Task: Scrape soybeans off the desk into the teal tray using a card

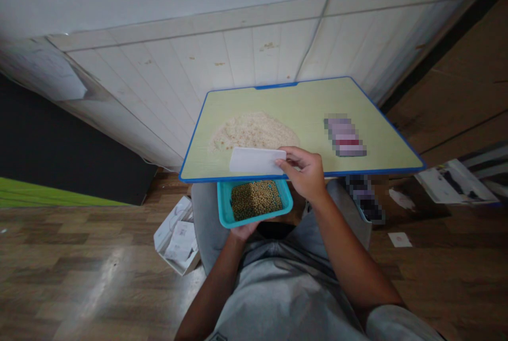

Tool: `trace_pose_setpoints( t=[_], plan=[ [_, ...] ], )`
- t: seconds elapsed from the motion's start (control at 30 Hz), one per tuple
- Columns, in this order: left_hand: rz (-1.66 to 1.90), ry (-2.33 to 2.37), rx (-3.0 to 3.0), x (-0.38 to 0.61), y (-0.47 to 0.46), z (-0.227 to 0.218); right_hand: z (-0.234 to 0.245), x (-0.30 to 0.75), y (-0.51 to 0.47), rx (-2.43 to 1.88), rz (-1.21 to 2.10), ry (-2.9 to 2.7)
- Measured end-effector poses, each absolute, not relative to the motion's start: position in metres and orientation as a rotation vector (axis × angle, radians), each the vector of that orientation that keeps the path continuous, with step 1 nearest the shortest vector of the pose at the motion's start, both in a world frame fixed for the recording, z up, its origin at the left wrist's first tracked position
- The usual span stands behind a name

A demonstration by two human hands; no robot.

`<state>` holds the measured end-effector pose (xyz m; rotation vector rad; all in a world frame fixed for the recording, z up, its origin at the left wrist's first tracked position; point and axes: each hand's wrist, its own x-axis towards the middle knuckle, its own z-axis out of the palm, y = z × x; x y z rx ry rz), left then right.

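R hand (305,174) pinches white card (256,161), centre frame, at desk (309,108) near rim. L hand (243,231) cups teal tray (222,204) of beans (256,199) just below. Rice pile (252,132) sits behind card. Risk: tray held one-handed, a tilt spills beans onto floor (79,256).
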<state>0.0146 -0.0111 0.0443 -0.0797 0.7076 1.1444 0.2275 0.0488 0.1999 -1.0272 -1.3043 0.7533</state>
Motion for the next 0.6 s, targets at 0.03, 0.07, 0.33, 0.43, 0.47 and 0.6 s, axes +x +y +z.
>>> trace_pose_setpoints(
  t=[0.03,0.07,0.33,0.43,0.47,0.6],
  plan=[
    [1.149,0.72,-0.087,0.016,-0.011,0.047,0.199,0.229,0.048,-1.039,0.768,-1.319],
    [1.151,0.731,-0.092,0.017,-0.011,0.05,0.198,0.23,0.047,-1.052,0.776,-1.334],
    [1.148,0.8,-0.086,0.02,-0.013,0.061,0.198,0.228,0.058,-1.123,0.689,-1.391],
    [1.142,0.799,-0.089,0.02,-0.013,0.059,0.2,0.226,0.068,-1.141,0.627,-1.385],
    [1.141,0.801,-0.083,0.019,-0.013,0.058,0.2,0.226,0.071,-1.157,0.609,-1.379],
    [1.144,0.812,-0.069,0.017,-0.012,0.05,0.199,0.225,0.082,-1.244,0.524,-1.375]
  ],
)
